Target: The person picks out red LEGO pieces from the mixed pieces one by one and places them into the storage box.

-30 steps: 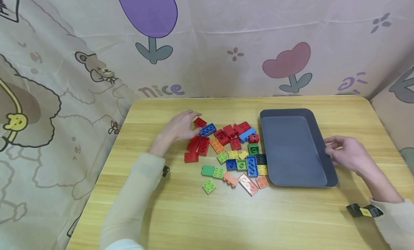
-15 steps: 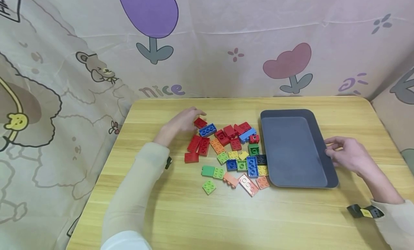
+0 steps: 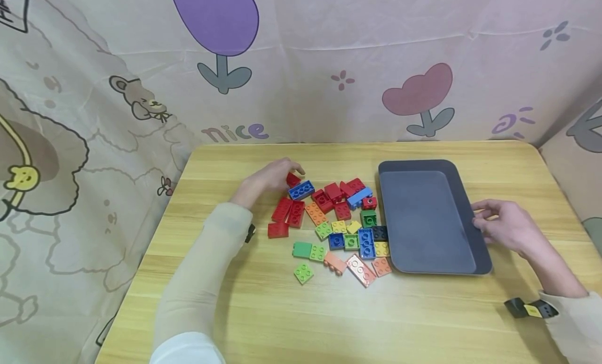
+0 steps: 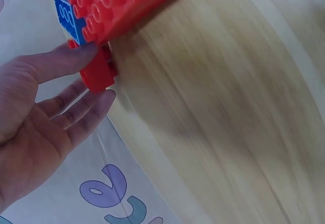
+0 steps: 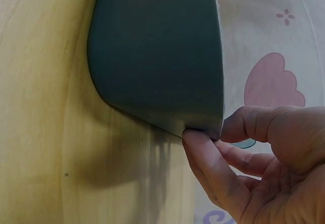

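Note:
At the far left of the brick pile, my left hand [image 3: 270, 177] pinches a small red brick [image 3: 293, 180]. The left wrist view shows this red brick [image 4: 96, 74] between thumb and fingers, beside a blue brick [image 4: 69, 18] and a larger red brick [image 4: 124, 3]. The brick has tipped up in the head view. Over on the right, my right hand [image 3: 508, 223] grips the side of a dark grey tray [image 3: 428, 217]. Seen from the right wrist, the thumb lies at the rim of the tray [image 5: 157, 56] and the fingertips press its outer wall.
Several loose bricks, among them an orange brick [image 3: 316, 213], a green brick [image 3: 369, 218] and a pink brick [image 3: 361, 270], lie left of the tray on the wooden table [image 3: 301, 322]. A printed cloth [image 3: 305, 107] hangs behind the table's back edge.
My left hand has moved right and slightly back, from beside the blue brick to the small red one, which it now pinches and tips. The right hand stays on the tray.

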A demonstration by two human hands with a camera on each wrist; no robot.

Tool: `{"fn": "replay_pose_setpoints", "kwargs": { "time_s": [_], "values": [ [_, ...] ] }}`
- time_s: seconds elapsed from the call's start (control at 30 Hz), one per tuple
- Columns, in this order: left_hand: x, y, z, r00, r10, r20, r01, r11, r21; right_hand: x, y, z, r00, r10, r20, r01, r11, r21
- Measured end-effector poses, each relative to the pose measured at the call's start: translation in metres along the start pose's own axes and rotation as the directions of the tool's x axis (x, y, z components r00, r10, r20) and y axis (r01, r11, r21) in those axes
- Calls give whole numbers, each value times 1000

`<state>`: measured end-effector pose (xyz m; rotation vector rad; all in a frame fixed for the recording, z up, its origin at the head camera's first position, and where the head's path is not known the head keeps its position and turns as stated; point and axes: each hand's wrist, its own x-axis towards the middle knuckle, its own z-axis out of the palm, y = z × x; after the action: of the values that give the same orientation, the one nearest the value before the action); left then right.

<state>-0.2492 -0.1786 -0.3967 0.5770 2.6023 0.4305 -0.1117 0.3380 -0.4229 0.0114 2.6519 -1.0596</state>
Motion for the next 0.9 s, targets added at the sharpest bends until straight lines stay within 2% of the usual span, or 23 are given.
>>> {"fn": "replay_pose_setpoints", "kwargs": {
  "time_s": [0.3,0.63,0.9],
  "values": [
    [5,1,0,1000,25,7,-25,998,59,1,-1,1,1000,2,-2,-2,1000,-10],
    [7,3,-3,1000,-3,22,3,999,32,1,0,1,1000,6,-1,-6,1000,-12],
    [10,9,-11,1000,13,25,-14,999,35,1,1,0,1000,3,6,-2,1000,-8]
  ]
}}
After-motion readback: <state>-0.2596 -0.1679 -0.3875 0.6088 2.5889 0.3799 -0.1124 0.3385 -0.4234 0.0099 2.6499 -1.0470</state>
